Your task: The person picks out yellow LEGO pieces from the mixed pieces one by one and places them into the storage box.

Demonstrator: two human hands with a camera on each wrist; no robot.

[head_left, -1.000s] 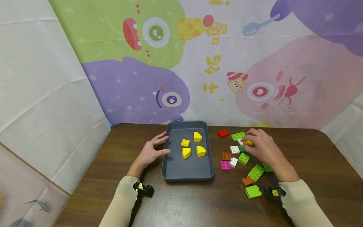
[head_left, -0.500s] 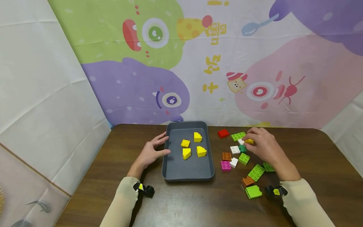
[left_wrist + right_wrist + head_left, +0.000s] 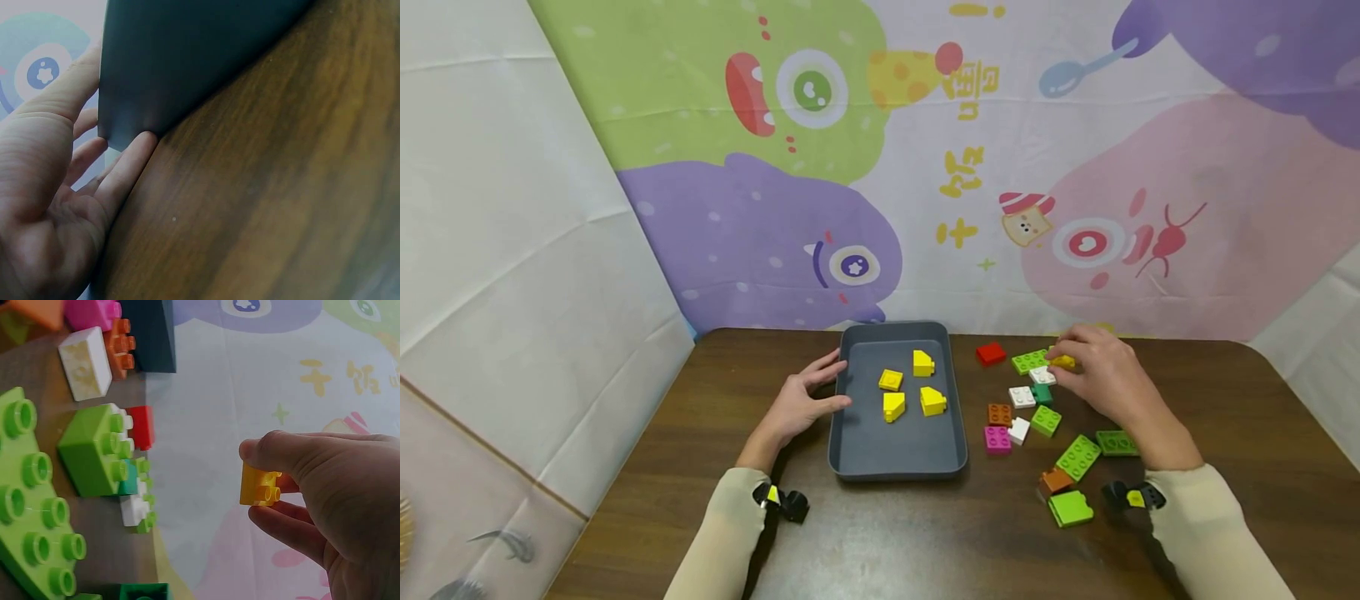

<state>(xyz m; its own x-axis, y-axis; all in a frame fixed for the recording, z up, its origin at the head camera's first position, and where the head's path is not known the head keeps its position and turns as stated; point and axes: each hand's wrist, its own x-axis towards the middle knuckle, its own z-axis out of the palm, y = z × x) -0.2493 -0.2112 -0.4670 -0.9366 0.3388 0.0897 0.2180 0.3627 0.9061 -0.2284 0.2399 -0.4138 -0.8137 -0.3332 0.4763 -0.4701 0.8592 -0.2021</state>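
My right hand (image 3: 1111, 377) pinches a yellow toy brick (image 3: 257, 486) between thumb and fingers, and its studs show in the right wrist view. The hand is over the far end of a group of loose bricks, close to a white brick (image 3: 1042, 376) and a light green brick (image 3: 1030, 361). My left hand (image 3: 797, 403) is at the left side of a dark grey tray (image 3: 895, 457), its fingers extended; in the left wrist view fingertips touch the tray's outer wall (image 3: 187, 56). Inside the tray, several yellow bricks (image 3: 932, 401) lie apart from one another.
Right of the tray lie a red brick (image 3: 991, 353), a magenta brick (image 3: 997, 440), a brown-orange brick (image 3: 999, 414) and a large green brick (image 3: 1078, 457), among others. A patterned cloth (image 3: 955, 275) hangs behind the brown table (image 3: 880, 550).
My right hand has moved a little up and to the right with the yellow brick, so the white brick and a green brick near the wrist show more. The left hand has stayed in place.
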